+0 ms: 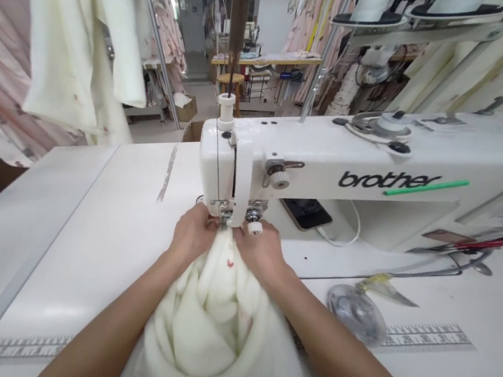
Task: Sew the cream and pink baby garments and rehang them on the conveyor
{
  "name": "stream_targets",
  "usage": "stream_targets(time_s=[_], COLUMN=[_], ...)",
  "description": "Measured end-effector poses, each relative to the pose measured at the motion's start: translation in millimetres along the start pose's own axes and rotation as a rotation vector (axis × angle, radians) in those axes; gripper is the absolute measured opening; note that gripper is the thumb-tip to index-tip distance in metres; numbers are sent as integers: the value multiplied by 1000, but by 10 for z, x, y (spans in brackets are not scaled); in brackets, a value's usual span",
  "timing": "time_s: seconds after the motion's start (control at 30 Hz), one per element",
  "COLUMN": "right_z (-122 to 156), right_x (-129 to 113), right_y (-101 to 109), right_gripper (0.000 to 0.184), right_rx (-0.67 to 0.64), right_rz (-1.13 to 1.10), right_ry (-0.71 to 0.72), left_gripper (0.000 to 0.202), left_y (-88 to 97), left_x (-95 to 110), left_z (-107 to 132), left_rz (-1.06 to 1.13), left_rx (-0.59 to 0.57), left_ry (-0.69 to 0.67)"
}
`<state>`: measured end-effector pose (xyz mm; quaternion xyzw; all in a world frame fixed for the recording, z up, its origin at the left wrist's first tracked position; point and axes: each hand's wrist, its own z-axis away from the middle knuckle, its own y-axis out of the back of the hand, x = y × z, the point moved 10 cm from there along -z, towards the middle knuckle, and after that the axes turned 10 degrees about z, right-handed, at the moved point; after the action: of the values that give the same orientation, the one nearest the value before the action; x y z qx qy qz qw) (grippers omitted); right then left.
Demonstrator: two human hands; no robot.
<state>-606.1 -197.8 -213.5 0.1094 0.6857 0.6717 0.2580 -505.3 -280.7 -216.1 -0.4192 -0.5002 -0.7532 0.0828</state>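
A thick cream quilted fabric (207, 327), bunched into heavy folds with small red marks, fills the space below my two hands. My left hand (194, 233) and my right hand (261, 253) both pinch its gathered edge on either side of the presser foot (225, 215). That foot belongs to a white Brother sewing machine (332, 156). The needle and the fabric beneath the foot are hidden by my fingers. A small white thread spool or bobbin-like part (254, 227) sits just above my right hand.
The machine stands on a white table (100, 216) with a measuring scale (422, 339) along its front. A clear plastic disc (355, 314) lies to the right. A phone (305, 214) sits under the machine arm. Pale garments (67, 29) hang at the left.
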Motion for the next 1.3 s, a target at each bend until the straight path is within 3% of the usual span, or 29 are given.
stream_targets(time_s=[0.3,0.5,0.93,1.1,1.3], right_z=[11,91,63,97,25], right_x=[-3,33,89,14,25], right_y=[-27,28,15,67,-86], right_gripper=[17,27,30,35,30], right_rx=[18,11,-2,23,10], right_rz=[-24,-148,-174,-249,-302], right_ry=[16,140,73,169,194], left_gripper=[22,28,22,28,29], left_y=[28,29,5,10,61], left_x=[34,51,-8,3,25], left_z=[3,28,15,42,88], left_rz=[28,50,77,111,60], left_rx=[5,-37,-66,-56,-37], left_ry=[-49,-116,-100,-124,-91])
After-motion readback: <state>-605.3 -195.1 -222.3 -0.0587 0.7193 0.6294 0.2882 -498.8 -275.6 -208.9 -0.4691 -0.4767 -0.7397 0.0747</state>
